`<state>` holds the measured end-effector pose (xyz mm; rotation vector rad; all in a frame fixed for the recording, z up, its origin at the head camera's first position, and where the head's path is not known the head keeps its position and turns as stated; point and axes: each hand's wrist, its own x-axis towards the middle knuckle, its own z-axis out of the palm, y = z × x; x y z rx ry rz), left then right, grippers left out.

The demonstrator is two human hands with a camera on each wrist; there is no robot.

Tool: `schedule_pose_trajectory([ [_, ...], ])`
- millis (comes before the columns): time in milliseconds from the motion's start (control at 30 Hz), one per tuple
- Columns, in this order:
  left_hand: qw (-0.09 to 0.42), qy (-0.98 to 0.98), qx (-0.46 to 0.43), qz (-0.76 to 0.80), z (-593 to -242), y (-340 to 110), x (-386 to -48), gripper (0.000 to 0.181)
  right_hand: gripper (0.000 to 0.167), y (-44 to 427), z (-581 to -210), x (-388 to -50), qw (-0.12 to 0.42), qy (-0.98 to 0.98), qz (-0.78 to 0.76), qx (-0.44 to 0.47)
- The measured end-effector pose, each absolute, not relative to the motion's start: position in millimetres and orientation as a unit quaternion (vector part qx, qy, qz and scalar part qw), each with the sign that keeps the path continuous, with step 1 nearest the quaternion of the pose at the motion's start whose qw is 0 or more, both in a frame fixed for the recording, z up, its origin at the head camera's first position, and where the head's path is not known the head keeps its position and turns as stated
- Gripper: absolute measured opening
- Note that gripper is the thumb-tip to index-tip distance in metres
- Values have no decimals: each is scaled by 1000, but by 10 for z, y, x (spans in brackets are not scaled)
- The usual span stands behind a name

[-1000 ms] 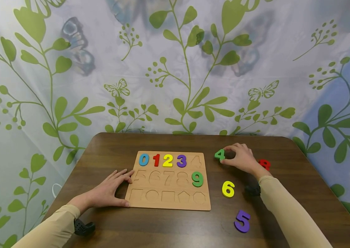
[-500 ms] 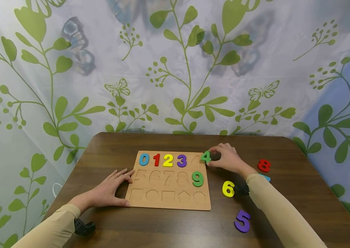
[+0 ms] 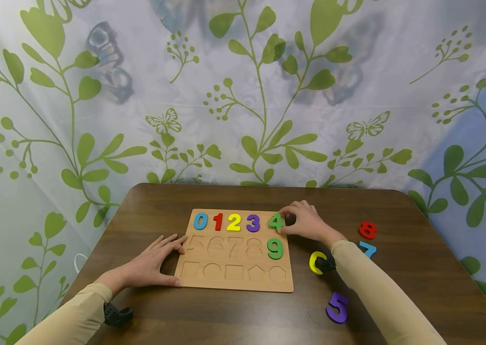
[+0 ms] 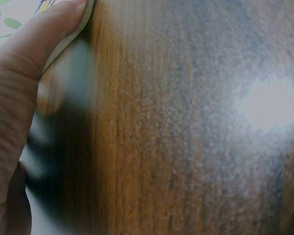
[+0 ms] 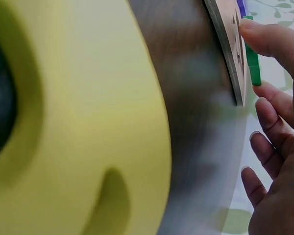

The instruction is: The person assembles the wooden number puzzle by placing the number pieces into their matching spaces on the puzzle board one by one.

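Observation:
In the head view a wooden number puzzle board (image 3: 230, 272) lies on the table. The green number 4 (image 3: 276, 221) is over its slot at the top right corner, and my right hand (image 3: 309, 223) pinches it between thumb and fingers. The right wrist view shows the green 4 (image 5: 253, 58) edge-on at the board (image 5: 225, 49), held by thumb and a fingertip. My left hand (image 3: 151, 265) rests at the board's left edge, fingers extended, thumb at the lower corner. Pieces 0 (image 3: 200, 221), 1 (image 3: 218, 222), 2 (image 3: 234, 222), 3 (image 3: 253, 223) and 9 (image 3: 275, 249) sit in the board.
Right of the board lie a yellow 6 (image 3: 314, 263), partly covered by the wrist camera, a purple 5 (image 3: 337, 308), a red 8 (image 3: 367, 230) and a blue 7 (image 3: 368, 248) partly behind the sleeve. A patterned curtain (image 3: 243, 120) hangs behind the table (image 3: 225, 316).
My right hand has carried the green 4 leftward from the table to over its slot on the board. The blue 7 has come into view. My left hand has stayed put.

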<state>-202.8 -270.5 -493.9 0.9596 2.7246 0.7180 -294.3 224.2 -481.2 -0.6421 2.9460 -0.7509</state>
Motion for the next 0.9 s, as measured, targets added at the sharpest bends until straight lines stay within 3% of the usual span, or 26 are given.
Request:
schedule_pose_trajectory([
  [900, 84, 911, 324, 242, -4942, -2710, -2039, 67, 61, 2195, -4855, -2954, 34, 949, -241, -200],
])
